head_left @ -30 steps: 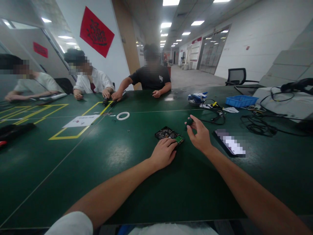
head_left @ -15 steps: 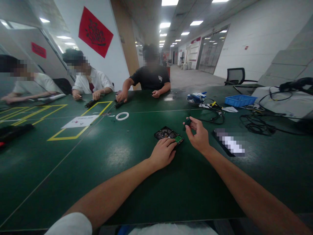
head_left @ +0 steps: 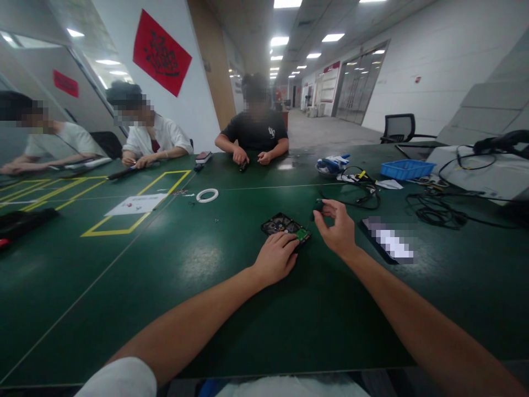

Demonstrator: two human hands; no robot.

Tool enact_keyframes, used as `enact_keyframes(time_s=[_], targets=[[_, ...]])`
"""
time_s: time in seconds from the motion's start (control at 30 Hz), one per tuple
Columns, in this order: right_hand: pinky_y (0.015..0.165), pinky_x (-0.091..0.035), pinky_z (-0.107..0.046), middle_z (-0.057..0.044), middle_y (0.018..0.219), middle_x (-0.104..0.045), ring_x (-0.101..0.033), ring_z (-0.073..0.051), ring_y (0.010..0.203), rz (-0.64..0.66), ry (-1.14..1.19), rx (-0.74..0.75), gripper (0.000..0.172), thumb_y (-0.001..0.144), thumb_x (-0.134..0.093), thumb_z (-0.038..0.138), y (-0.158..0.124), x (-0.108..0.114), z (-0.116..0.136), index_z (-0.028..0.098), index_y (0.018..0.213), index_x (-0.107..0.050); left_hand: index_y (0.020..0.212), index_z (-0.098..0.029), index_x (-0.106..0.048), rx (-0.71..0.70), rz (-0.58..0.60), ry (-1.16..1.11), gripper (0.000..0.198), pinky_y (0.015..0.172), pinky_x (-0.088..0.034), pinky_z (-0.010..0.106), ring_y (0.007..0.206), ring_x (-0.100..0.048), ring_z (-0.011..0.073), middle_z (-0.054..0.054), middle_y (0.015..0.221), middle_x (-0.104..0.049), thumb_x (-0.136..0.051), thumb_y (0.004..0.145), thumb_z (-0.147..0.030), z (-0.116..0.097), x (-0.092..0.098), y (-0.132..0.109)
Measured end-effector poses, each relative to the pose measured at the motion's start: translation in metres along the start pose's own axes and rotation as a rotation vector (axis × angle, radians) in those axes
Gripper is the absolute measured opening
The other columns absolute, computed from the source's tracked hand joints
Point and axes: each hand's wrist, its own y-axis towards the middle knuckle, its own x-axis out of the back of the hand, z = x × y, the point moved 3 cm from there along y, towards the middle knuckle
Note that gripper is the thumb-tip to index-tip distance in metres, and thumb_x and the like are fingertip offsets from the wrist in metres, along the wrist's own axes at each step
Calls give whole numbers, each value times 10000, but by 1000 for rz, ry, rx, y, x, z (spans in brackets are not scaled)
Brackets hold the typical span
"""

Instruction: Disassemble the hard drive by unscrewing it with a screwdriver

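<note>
A hard disk drive with a green circuit board lies on the green table in front of me. My left hand grips its near edge, the fingers curled over the board and covering part of it. To the right, my right hand pinches a small dark green screwdriver between thumb and fingers, just beyond the drive's right corner. Its thin shaft is faint, and I cannot tell whether the tip touches the drive.
A phone lies right of my right hand. Black cables, a blue tray and a bowl stand farther back. A white ring and a paper sheet are to the left. Several co-workers sit across the table.
My hands and the drive stay nearly in place. The co-worker opposite has drawn one hand back towards the body. Another co-worker's dark object has shifted left.
</note>
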Motion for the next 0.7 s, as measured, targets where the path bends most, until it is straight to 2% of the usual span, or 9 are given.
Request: enact_keyframes(time_s=[0.2,0.4,0.57,0.7], targets=[[745,-624,-409,-85,1049,-658,-682,-205,779,-7,-45,57,366,899,-671,403,2,3,1,240,1203,-547,1323,-203,-589,8,13,2,409,1089,-417,500,1243,-527,284,104,1345,-597,-568,919,-255,0,0,0],[806,-630,-426,-126,1254,-637,-704,-220,896,28,45,52,398,932,-615,361,3,0,2,237,1284,-479,1316,-208,-595,10,18,0,402,1101,-410,493,1245,-530,280,103,1347,-596,-575,917,-248,-1,2,1],[736,-620,-395,-95,1087,-647,-684,-189,748,16,-21,42,367,896,-666,353,3,1,1,226,1206,-515,1319,-205,-591,8,15,5,407,1115,-400,490,1250,-524,277,99,1350,-595,-578,916,-257,0,-1,0],[689,-602,-368,-101,1128,-632,-659,-177,723,22,-49,70,352,892,-661,353,4,4,4,229,1189,-519,1317,-199,-592,5,12,7,401,1109,-404,487,1244,-526,278,98,1349,-595,-569,921,-259,0,-1,0]])
